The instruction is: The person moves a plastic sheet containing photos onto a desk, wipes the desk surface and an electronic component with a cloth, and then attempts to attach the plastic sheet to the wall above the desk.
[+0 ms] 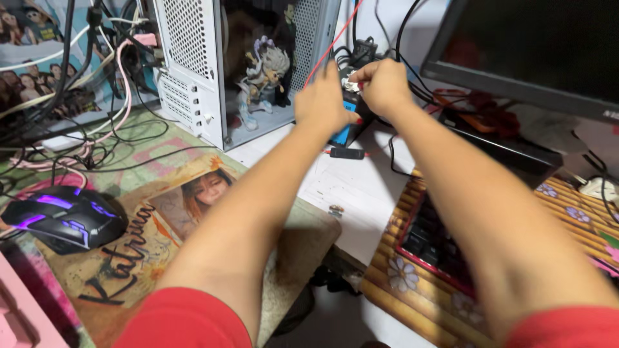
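Both my arms reach forward over the desk. My left hand (324, 103) rests on a small dark device with a blue face (342, 131), gripping its top. My right hand (383, 84) pinches a small silvery part (350, 83) at the top of that device. A red wire (332, 45) runs up from between my hands. A small black connector (347, 153) on a red lead lies on the white paper (361, 187) just below the device.
A white computer case (193, 71) with a figurine (263, 77) inside stands at the back left. A black mouse with purple lights (64, 216) sits on a printed mat. A monitor (535, 51) is at the right, a keyboard (432, 241) on a bamboo mat below, tangled cables at left.
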